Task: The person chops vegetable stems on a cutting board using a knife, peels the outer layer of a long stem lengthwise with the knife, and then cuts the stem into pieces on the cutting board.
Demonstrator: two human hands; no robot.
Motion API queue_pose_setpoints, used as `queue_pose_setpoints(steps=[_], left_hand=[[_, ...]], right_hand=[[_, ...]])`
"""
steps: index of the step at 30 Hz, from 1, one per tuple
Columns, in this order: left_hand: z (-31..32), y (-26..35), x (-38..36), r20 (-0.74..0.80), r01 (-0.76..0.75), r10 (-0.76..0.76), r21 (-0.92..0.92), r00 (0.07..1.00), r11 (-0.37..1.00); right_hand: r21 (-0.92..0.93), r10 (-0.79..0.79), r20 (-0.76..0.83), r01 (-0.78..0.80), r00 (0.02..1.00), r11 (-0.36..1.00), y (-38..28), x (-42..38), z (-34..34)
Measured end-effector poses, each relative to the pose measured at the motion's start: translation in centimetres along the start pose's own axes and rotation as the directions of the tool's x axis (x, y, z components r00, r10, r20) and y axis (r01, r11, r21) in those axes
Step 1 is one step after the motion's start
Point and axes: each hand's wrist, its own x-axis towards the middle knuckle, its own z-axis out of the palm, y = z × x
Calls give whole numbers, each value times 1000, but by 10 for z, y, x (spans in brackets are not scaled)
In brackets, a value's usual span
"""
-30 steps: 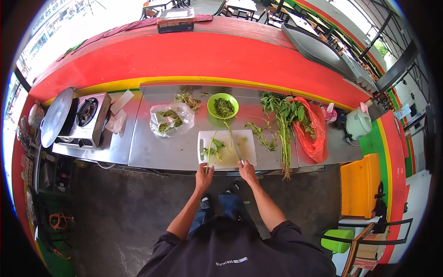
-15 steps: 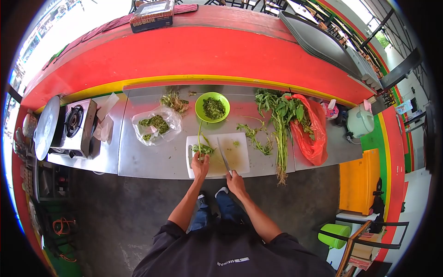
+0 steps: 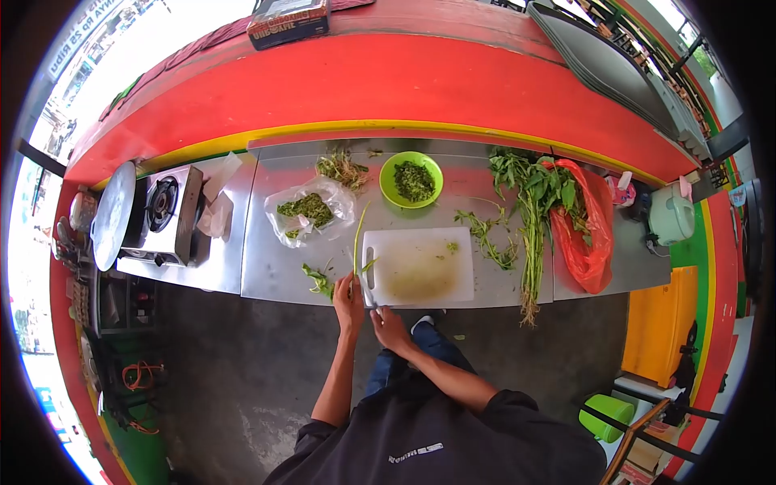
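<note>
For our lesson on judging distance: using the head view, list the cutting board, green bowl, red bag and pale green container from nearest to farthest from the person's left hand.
1. Cutting board: just right of the left hand.
2. Green bowl: farther back, behind the board.
3. Red bag: well to the right.
4. Pale green container: farther right, past the bag.

One head-worn view, facing forward and steeply down;
a wide, curving lens looks from above the wearer's dark shirt (image 3: 485, 436), nearest at the bottom edge; the hands (image 3: 348, 301) fall below centre; the counter (image 3: 467, 182) spans the middle, the red wall (image 3: 404, 89) bending beyond it.
</note>
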Motion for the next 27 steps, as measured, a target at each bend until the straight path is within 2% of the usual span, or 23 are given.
queue_pose_setpoints(steps=[1,2,3,4,6,7,8,10,11,12,14,15,16,18,20,22,24,26,27], left_hand=[[-2,-5,-1,12,37,-37,-10,999,999],[-4,-10,-2,22,75,-75,-20,997,997],[-7,-17,-3,-25,21,-19,60,1000,998],[-9,-23,-5,-38,29,-26,55,999,998],[-9,-36,-9,-389,50,-7,101,921,994],[-12,-48,-10,-480,13,54,136,875,991],[-12,-60,-12,-482,13,50,126,875,992],[-13,-75,-14,-509,179,-114,81,853,981],[-16,-91,-12,-404,135,-63,153,913,979],[-16,-86,-10,-399,130,-62,144,915,981],[-17,-67,-2,-74,95,-84,160,994,983],[-9,-76,1,-42,-34,43,192,998,981],[-1,-85,4,-35,-40,47,184,998,982],[8,-87,9,9,-152,152,135,988,979],[10,-74,6,-8,-186,187,75,982,980],[1,-45,-3,-71,-94,99,73,993,993],[-6,-32,-10,-78,-117,121,54,990,992],[-12,-30,-18,-21,-238,240,74,970,968],[-10,-30,-24,84,-132,152,-206,985,970]], right_hand=[[16,70,-4,-70,998,997,4,4,-4],[9,63,5,-63,998,998,9,8,-10],[31,-1,-75,3,997,1000,14,11,-17],[45,-63,-155,70,986,997,20,13,-25],[12,-24,-158,26,987,1000,31,13,-42],[-9,22,-176,-24,984,1000,37,12,-50],[-18,19,-180,-22,983,1000,41,10,-57],[20,15,-267,-10,963,1000,54,3,-67],[46,9,-299,5,954,999,62,-1,-69],[41,8,-309,5,951,999,69,-5,-70],[19,37,-330,-33,943,999,81,-15,-70],[15,39,-341,-36,939,999,90,-18,-66],[64,86,-329,-69,940,996,98,-19,-61],[109,128,-330,-97,935,989,100,-28,-58],[173,234,-293,-189,927,967,89,-37,-57],[198,216,-322,-158,922,967,87,-44,-57],[239,181,-304,-109,935,965,82,-52,-59],[277,168,-288,-86,943,957,76,-60,-67],[313,157,-262,-70,952,947,69,-64,-70]])
